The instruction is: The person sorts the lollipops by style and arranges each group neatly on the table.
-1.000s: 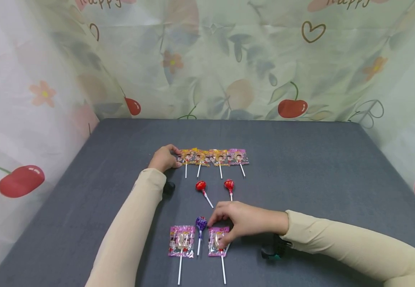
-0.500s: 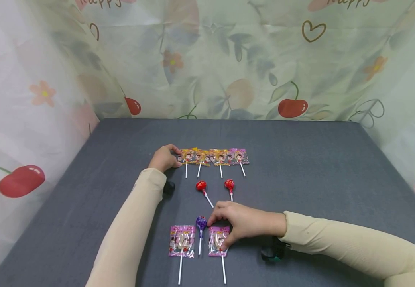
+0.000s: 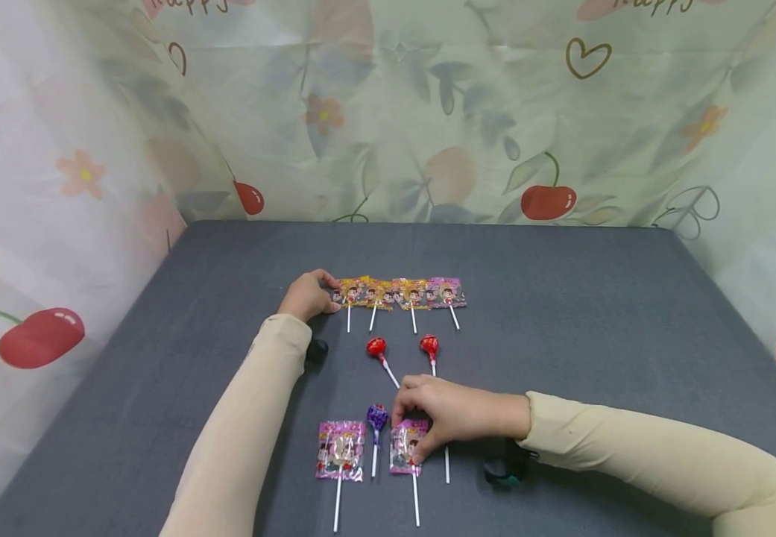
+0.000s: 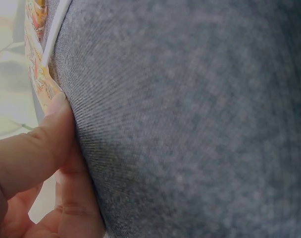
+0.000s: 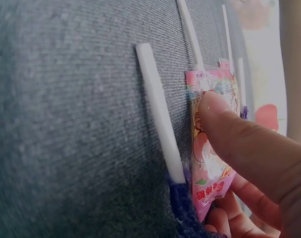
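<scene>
In the head view, my left hand (image 3: 308, 297) is at the left end of a row of wrapped lollipops. Its thumb and fingers hold the edge of the yellow-wrapped lollipop (image 3: 352, 291), whose wrapper (image 4: 45, 87) meets the thumb tip in the left wrist view. Nearer the front, my right hand (image 3: 451, 412) grips a pink-wrapped lollipop (image 3: 404, 450); its thumb lies on the wrapper (image 5: 210, 163) in the right wrist view, with the fingers behind. A purple lollipop (image 3: 377, 419) lies left of it; another purple one (image 5: 182, 206) is beside the wrapper, partly under my hand in the head view.
Another pink-wrapped lollipop (image 3: 341, 450) lies at the front left. Two red lollipops (image 3: 376, 347), (image 3: 429, 345) lie between the rows. The far row also holds a purple-wrapped lollipop (image 3: 446, 293). A patterned curtain (image 3: 401, 112) stands behind the dark table (image 3: 582, 313).
My right fingers have drawn in around the pink wrapper, which has shifted slightly away from the front edge. A white stick now shows below that hand. My left hand has stayed in place.
</scene>
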### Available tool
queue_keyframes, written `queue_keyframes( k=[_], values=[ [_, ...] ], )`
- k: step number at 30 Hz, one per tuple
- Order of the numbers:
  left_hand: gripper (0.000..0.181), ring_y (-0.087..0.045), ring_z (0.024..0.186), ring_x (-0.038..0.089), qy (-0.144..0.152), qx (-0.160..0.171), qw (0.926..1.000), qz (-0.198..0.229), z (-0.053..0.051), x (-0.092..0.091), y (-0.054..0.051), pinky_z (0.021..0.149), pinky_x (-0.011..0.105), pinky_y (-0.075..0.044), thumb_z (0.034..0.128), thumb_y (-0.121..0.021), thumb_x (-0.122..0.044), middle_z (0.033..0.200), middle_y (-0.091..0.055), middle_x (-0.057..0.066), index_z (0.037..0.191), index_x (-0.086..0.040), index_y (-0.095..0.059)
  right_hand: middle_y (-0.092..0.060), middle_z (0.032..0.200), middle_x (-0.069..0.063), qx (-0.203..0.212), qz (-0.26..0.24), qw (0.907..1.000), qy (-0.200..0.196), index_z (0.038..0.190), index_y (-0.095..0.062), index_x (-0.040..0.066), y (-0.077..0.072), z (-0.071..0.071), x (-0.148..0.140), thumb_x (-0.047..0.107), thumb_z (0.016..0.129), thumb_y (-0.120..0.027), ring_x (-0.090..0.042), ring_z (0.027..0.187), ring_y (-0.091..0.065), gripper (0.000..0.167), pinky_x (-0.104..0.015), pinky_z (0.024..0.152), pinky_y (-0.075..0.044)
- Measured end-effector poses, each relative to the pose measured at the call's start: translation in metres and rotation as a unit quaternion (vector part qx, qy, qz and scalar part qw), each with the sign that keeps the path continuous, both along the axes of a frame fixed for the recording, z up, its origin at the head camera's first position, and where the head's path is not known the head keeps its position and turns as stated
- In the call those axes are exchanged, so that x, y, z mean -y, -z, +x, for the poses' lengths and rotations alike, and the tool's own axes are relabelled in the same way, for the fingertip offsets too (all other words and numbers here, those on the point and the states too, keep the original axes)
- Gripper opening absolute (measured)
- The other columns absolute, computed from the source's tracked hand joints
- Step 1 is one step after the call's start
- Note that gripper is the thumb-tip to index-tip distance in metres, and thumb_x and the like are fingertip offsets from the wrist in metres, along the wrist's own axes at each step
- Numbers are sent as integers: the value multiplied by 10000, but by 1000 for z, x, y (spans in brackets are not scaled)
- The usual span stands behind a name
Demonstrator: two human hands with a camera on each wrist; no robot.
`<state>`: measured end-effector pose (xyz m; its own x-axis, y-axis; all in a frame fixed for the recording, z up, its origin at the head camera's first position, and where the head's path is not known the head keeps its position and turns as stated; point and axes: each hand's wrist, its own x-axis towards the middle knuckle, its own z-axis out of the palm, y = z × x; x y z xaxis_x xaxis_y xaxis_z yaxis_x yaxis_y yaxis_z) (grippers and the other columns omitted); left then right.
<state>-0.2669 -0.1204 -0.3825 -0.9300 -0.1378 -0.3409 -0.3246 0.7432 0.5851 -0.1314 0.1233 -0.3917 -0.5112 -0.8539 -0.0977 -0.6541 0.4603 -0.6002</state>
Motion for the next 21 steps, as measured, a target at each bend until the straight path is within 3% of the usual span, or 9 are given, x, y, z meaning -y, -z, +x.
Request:
queue_keyframes(
  k=[5,11,21],
  values=[
    [340,-459,1051,288,-11,31,10000,42,0,0,-1,916,394,-370,859,-724,-86,1337,-513,156,1169,-133,-591,-548,882,122,126,-36,9999,-100,892,-646,206,-1,-3,-1,275,691,-859,-30,827,-467,301,-171,755,-398],
    [347,-460,1039,286,15,38,10000,-7,0,0,-1,901,389,-368,858,-725,-88,1325,-517,157,1175,-131,-588,-589,791,169,762,-185,9968,-167,848,-611,198,-6,-5,-2,228,749,-818,3,756,-528,232,-186,706,-455],
    [348,-456,1049,291,-38,35,10000,5,1,0,-1,906,395,-368,856,-727,-81,1334,-511,160,1171,-129,-587,-634,832,106,1456,-802,9861,-82,920,-650,166,-22,-7,-9,171,792,-785,0,771,-574,187,-222,746,-522]
  ],
)
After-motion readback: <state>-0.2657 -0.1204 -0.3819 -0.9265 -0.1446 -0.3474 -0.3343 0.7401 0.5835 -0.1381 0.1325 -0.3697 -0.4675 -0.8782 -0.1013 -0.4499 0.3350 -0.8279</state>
